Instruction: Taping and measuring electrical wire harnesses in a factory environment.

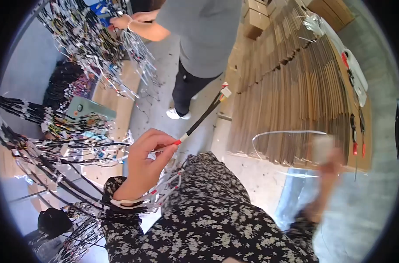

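brown cardboard boxes sit stacked at the top of the frame, closed, so what they hold cannot be told; beside them flattened cardboard sheets stand on edge in long rows across the upper right. the left hand is in the centre left, thumb and fingertips pinched together on the near end of a black wire harness. that cable is thin and dark, with a small red tip at the fingers and a white band just above it, and it runs up and right to a white connector with short coloured leads near the middle of the frame. the right hand in the lower right is smeared by motion; it seems to hold something pale, but its grip cannot be told. bundles of more harnesses hang on the left side. another person in a grey top stands at the top centre, their hands in a hanging tangle of wires at the upper left.
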`<state>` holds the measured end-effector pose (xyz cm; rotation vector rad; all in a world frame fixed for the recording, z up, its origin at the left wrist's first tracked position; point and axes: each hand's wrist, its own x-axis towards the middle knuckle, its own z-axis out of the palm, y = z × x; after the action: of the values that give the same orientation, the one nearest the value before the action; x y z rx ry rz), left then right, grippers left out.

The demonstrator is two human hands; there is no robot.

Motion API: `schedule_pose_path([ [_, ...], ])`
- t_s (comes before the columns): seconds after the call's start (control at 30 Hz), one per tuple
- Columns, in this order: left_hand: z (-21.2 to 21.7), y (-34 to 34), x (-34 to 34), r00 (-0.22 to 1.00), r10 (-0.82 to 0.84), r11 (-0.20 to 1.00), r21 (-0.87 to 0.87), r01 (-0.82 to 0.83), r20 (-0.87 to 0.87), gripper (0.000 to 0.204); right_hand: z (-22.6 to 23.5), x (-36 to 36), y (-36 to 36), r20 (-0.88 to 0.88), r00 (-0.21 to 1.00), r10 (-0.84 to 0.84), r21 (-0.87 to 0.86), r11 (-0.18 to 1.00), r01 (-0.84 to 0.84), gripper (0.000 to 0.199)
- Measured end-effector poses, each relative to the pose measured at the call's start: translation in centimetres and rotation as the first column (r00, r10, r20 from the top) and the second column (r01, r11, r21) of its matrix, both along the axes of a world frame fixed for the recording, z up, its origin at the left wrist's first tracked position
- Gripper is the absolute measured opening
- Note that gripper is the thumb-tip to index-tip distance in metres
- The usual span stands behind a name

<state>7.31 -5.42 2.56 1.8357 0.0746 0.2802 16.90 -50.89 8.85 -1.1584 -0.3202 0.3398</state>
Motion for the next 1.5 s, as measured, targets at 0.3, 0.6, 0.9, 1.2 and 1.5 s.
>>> schedule_pose_path([
  [0.3, 2.3, 0.3, -6.3, 0.959, -0.278, 0.955, 0.123, 0.271, 0.046, 0.019, -8.9, -8.8, 24.5, 0.055, 0.966, 0.253, -0.066, 0.966, -0.249, 0.031],
  [0.6, 1.6, 1.8, -8.0, 0.942, -0.308, 0.944, 0.162, 0.286, 0.131, 0.021, -9.1, -11.9, 26.1, 0.168, 0.969, 0.179, -0.144, 0.977, -0.156, 0.036],
  [0.9, 1.9, 2.2, -9.1, 0.946, -0.316, 0.935, 0.193, 0.298, 0.071, 0.018, -9.3, -14.0, 25.6, 0.015, 0.989, 0.149, -0.211, 0.967, -0.142, 0.038],
  [1.2, 1.5, 2.2, -9.6, 0.944, -0.313, 0.933, 0.222, 0.284, 0.107, 0.02, -9.3, -14.6, 26.0, 0.026, 0.984, 0.175, -0.18, 0.969, -0.168, 0.04],
  [1.5, 1.1, 2.4, -9.7, 0.933, -0.301, 0.928, 0.287, 0.239, 0.196, 0.022, -9.8, -15.0, 25.9, 0.032, 0.977, 0.209, -0.18, 0.963, -0.201, 0.042],
])
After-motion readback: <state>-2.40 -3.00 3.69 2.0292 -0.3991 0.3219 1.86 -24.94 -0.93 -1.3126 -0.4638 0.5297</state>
